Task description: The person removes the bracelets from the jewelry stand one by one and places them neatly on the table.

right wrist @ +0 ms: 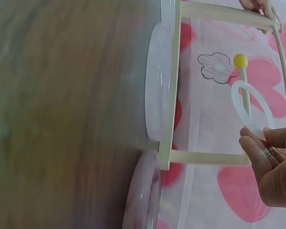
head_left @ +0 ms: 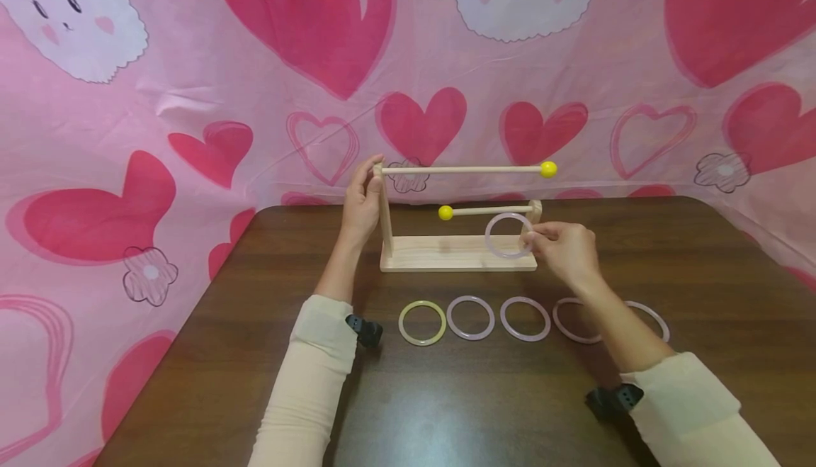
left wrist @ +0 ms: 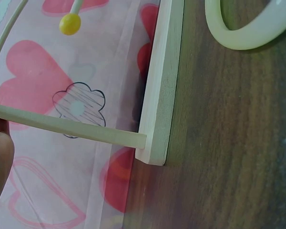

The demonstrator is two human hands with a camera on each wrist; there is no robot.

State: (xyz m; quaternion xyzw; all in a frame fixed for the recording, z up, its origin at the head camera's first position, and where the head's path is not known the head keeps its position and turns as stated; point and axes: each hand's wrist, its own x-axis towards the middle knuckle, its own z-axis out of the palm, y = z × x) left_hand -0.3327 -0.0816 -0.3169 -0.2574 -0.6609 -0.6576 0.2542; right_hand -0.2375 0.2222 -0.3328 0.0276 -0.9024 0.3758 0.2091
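A wooden stand [head_left: 459,260] has a long upper rod [head_left: 459,170] and a shorter lower rod [head_left: 487,210], each tipped with a yellow ball. My left hand [head_left: 362,205] holds the top of its left post [head_left: 385,219]. Between thumb and fingers, my right hand [head_left: 570,253] pinches a pale purple ring [right wrist: 237,101] near the lower rod. Whether that rod passes through the ring, I cannot tell. The right post is partly hidden behind the ring and fingers.
In front of the stand, a yellow ring [head_left: 421,344] and several pale purple rings [head_left: 472,338] lie in a row on the dark wooden table [head_left: 421,389]. My right forearm covers part of the row. A pink heart-patterned cloth [head_left: 427,63] hangs behind the table.
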